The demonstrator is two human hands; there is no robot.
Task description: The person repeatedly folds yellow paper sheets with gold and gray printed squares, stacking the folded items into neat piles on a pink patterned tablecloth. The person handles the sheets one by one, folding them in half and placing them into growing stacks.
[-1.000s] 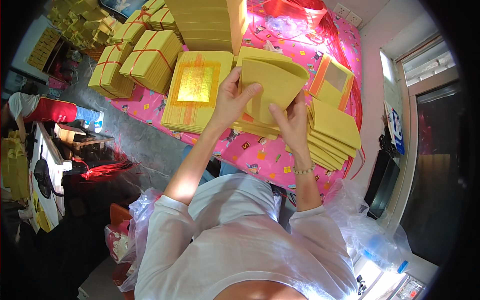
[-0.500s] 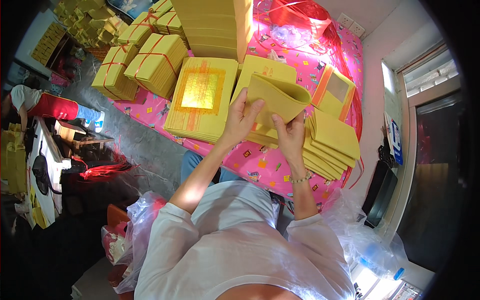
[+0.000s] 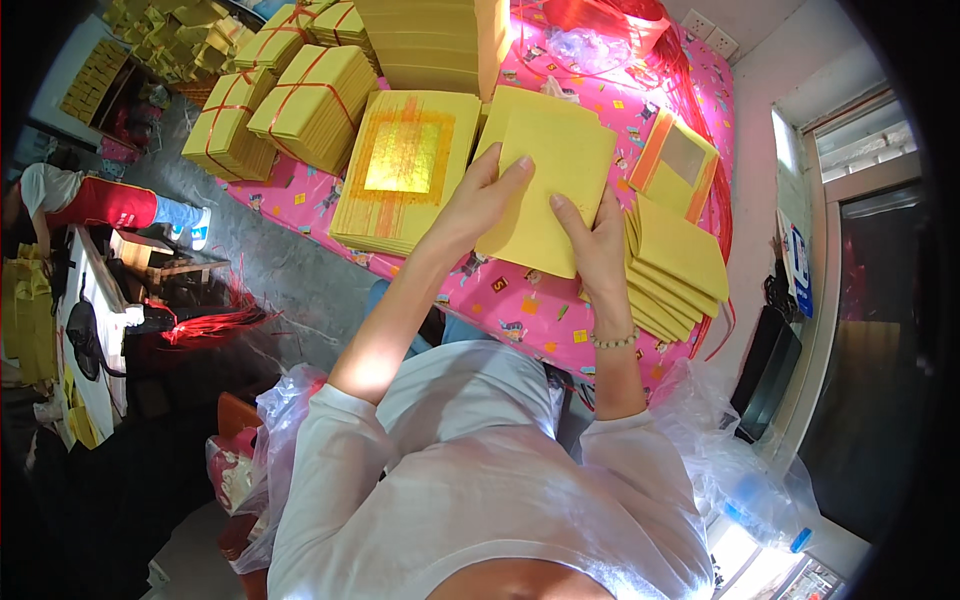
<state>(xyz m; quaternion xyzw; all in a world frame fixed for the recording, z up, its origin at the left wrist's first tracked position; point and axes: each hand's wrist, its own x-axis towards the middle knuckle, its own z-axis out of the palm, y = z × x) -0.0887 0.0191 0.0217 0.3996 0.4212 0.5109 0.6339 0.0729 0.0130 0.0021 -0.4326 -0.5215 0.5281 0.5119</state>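
Between my two hands is a flat wad of yellow paper (image 3: 565, 150), held tilted above the table. My left hand (image 3: 487, 200) grips its left side with the thumb on top. My right hand (image 3: 597, 232) pinches the lower right edge, thumb on the face and fingers behind. Close to my left hand lies a yellow paper stack with a gold foil square (image 3: 405, 160) on its top sheet. Fanned yellow paper packets (image 3: 685, 255) lie to the right of my right hand. Beyond them is a yellow sheet with an orange border and a silvery square (image 3: 680, 160).
Yellow paper bundles tied with red strap (image 3: 310, 95) stand at the back left. A tall yellow-brown block (image 3: 425, 50) rises behind the foil stack. Red strapping and a red basin (image 3: 600, 15) sit on the pink patterned tablecloth (image 3: 525, 310). Another person (image 3: 100, 195) bends at far left.
The wad was curled open along its top edge; now it lies flatter, its broad face turned up. Both hands have shifted slightly, the right one up and to the right.
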